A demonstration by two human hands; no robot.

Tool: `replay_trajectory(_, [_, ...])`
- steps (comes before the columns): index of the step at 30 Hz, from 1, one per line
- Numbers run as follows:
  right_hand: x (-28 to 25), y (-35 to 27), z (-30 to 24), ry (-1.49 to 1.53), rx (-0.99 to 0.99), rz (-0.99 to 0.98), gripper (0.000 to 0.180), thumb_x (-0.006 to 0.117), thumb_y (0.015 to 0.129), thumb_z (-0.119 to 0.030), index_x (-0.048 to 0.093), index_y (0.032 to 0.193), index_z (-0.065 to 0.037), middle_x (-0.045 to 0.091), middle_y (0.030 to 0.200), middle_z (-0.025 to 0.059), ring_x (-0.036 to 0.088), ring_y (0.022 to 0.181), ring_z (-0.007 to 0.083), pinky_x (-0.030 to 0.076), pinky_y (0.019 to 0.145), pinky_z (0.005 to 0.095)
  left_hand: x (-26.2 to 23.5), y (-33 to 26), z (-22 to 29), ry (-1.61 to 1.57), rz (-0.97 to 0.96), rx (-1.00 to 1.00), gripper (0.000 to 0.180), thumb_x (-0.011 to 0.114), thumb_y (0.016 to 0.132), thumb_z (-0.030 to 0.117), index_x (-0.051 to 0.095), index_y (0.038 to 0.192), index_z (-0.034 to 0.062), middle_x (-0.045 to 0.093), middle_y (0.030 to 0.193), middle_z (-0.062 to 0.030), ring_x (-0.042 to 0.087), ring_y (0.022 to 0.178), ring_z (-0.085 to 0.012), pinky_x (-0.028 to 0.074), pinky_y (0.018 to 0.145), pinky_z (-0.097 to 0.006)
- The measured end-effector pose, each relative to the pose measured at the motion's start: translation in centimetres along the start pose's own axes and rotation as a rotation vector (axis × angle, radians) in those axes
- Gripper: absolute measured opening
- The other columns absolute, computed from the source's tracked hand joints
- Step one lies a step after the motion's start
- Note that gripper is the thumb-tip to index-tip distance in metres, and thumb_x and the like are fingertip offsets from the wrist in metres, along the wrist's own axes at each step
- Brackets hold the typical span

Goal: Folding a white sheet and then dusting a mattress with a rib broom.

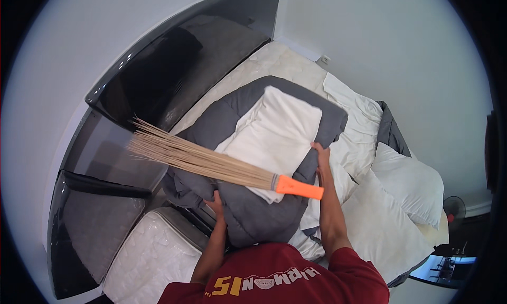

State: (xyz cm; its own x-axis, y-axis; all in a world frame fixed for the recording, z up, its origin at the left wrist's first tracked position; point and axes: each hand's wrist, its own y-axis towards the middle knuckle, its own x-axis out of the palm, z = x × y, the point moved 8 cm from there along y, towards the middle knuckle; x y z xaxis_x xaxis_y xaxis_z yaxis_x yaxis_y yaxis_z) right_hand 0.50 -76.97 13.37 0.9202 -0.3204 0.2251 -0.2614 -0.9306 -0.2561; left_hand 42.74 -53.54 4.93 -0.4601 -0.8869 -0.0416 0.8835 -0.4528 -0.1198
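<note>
A thick grey comforter (253, 211) is bundled in front of my chest, held between my two hands. On top of it lies a folded white sheet (288, 119). A stick broom (211, 161) with an orange handle (300, 187) rests across the pile, bristles toward the left. My left hand (215, 205) grips the comforter's near left side, its fingers partly hidden in the fabric. Over on the right, my right hand (321, 156) is closed on the comforter's side, close to the sheet's edge. Neither hand touches the broom.
Behind the bundle is a bed with a white mattress (285, 58) and a dark glossy headboard (179, 56). White pillows (409, 182) lie to the right, near a fan (454, 209). At lower left stands a plastic-covered mattress (150, 256) beside another dark headboard (95, 230).
</note>
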Motion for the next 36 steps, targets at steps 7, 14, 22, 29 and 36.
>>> replay_trajectory(7, [-2.1, 2.5, -13.0, 0.114, -0.268, -0.04, 0.058, 0.07, 0.067, -0.016, 0.051, 0.117, 0.006, 0.06, 0.106, 0.0122, 0.059, 0.089, 0.0226, 0.047, 0.08, 0.0326, 8.7, -2.9, 8.6, -0.403, -0.224, 0.236, 0.041, 0.055, 0.085, 0.017, 0.05, 0.116, -0.0092, 0.054, 0.115, -0.0138, 0.053, 0.1, -0.0238, 0.043, 0.088, -0.035])
replay_trajectory(14, [-6.8, 5.4, -13.8, -0.436, -0.092, 0.039, 0.073, 0.073, 0.073, -0.039, 0.049, 0.123, 0.009, 0.059, 0.114, 0.0198, 0.06, 0.098, 0.0268, 0.046, 0.089, 0.0349, 17.0, 0.3, 0.0, -0.097, -0.407, 0.022, 0.06, 0.058, 0.09, 0.033, 0.039, 0.131, -0.0067, 0.049, 0.126, -0.0138, 0.05, 0.108, -0.0221, 0.044, 0.09, -0.037])
replay_trajectory(22, [-0.6, -4.2, -1.7, -1.286, -0.346, -0.562, 0.079, 0.065, 0.075, -0.055, 0.038, 0.139, -0.018, 0.039, 0.137, 0.0195, 0.034, 0.129, 0.0384, 0.02, 0.104, 0.0622, 19.3, -0.4, -2.6, 0.438, -0.63, -0.239, 0.109, 0.059, 0.081, 0.055, -0.008, 0.143, -0.0031, 0.021, 0.147, -0.0267, 0.029, 0.134, -0.0333, 0.027, 0.107, -0.033])
replay_trajectory(29, [1.2, -6.1, -3.1, -1.484, -0.363, -0.516, 0.074, 0.07, 0.063, -0.027, 0.042, 0.131, -0.015, 0.057, 0.112, 0.0181, 0.057, 0.099, 0.0368, 0.047, 0.081, 0.0469, 16.8, -1.1, -0.9, 0.246, -0.656, -0.152, 0.079, 0.067, 0.08, 0.046, 0.023, 0.135, 0.009, 0.046, 0.124, -0.0151, 0.049, 0.108, -0.0232, 0.043, 0.085, -0.033])
replay_trajectory(36, [3.9, -16.4, -2.9, -1.063, -0.44, -0.623, 0.068, 0.065, 0.077, -0.024, 0.035, 0.135, -0.007, 0.059, 0.109, 0.0259, 0.059, 0.094, 0.0445, 0.049, 0.08, 0.0466, -0.7, -1.0, -2.7, 0.544, -0.295, 0.07, 0.061, 0.068, 0.079, 0.017, 0.038, 0.131, 0.012, 0.057, 0.097, -0.0143, 0.056, 0.086, -0.0242, 0.046, 0.08, -0.035])
